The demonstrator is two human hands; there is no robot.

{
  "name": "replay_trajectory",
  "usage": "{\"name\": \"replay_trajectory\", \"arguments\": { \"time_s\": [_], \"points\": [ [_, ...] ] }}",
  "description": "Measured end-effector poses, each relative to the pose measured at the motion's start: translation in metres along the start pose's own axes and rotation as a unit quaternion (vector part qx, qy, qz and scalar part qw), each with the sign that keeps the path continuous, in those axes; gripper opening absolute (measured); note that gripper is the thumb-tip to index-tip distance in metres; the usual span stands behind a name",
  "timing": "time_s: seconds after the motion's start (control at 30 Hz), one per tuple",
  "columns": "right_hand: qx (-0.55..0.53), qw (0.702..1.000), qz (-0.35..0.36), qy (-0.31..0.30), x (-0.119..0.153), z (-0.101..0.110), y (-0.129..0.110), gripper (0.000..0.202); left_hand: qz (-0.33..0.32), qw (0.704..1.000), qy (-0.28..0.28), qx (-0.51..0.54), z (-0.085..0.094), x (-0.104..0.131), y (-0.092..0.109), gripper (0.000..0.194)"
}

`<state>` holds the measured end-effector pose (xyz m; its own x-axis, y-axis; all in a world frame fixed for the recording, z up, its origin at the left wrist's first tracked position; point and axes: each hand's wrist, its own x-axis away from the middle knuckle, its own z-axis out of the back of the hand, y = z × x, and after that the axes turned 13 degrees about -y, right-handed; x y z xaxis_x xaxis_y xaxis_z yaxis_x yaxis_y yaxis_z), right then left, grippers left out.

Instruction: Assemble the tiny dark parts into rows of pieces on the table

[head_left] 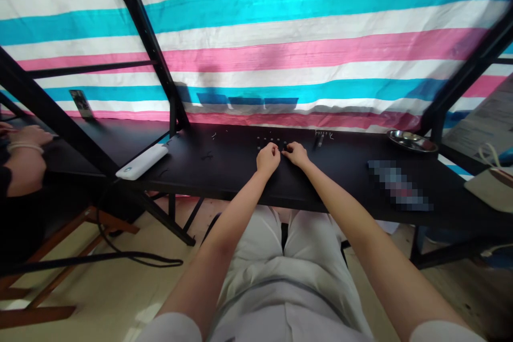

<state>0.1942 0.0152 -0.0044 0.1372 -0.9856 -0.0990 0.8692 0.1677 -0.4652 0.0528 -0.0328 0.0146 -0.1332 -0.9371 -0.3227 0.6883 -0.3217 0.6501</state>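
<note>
Both of my hands are over the black table point(228, 171), close together near its middle. My left hand point(268, 159) has its fingers curled and pressed together; whatever they may hold is too small to make out. Just to the right, my right hand point(295, 154) is bent with its fingertips together beside a small dark piece point(285, 145). Several small metallic pieces point(271, 140) lie in rows just beyond my hands. Farther right is a group of thin metal parts point(321, 138).
A white power bank-like box point(143, 162) lies at the left table edge. At the right are a round metal dish point(412, 141), a blurred flat object point(398, 186) and a beige bag point(491, 187). Black frame bars point(144, 26) rise at left. Another person's arm point(28, 152) is at far left.
</note>
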Motion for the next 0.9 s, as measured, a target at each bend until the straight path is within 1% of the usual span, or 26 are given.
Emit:
{"name": "replay_trajectory", "arguments": {
  "time_s": [0.3, 0.47, 0.63, 0.7, 0.8, 0.9],
  "points": [
    [-0.019, 0.999, 0.025, 0.016, 0.025, 0.008, 0.026, 0.014, -0.011, 1.0, -0.016, 0.006, -0.001, 0.0, 0.0, 0.014],
    [-0.012, 0.999, 0.022, 0.022, 0.034, 0.01, 0.03, 0.013, -0.002, 1.0, -0.015, 0.001, -0.002, -0.001, -0.002, 0.014],
    [0.025, 0.999, 0.021, 0.031, 0.039, 0.011, 0.028, 0.013, 0.004, 1.0, -0.012, -0.001, -0.003, -0.002, -0.004, 0.014],
    [0.042, 0.998, 0.029, 0.029, 0.042, 0.012, 0.026, 0.012, -0.014, 1.0, -0.019, 0.007, -0.004, -0.001, -0.004, 0.014],
    [0.073, 0.996, 0.047, 0.028, 0.048, 0.016, 0.02, 0.012, -0.071, 0.996, -0.04, 0.033, -0.005, 0.0, -0.002, 0.017],
    [0.115, 0.991, 0.058, 0.041, 0.053, 0.021, 0.015, 0.015, -0.121, 0.988, -0.072, 0.058, -0.005, 0.002, 0.001, 0.028]
  ]
}}
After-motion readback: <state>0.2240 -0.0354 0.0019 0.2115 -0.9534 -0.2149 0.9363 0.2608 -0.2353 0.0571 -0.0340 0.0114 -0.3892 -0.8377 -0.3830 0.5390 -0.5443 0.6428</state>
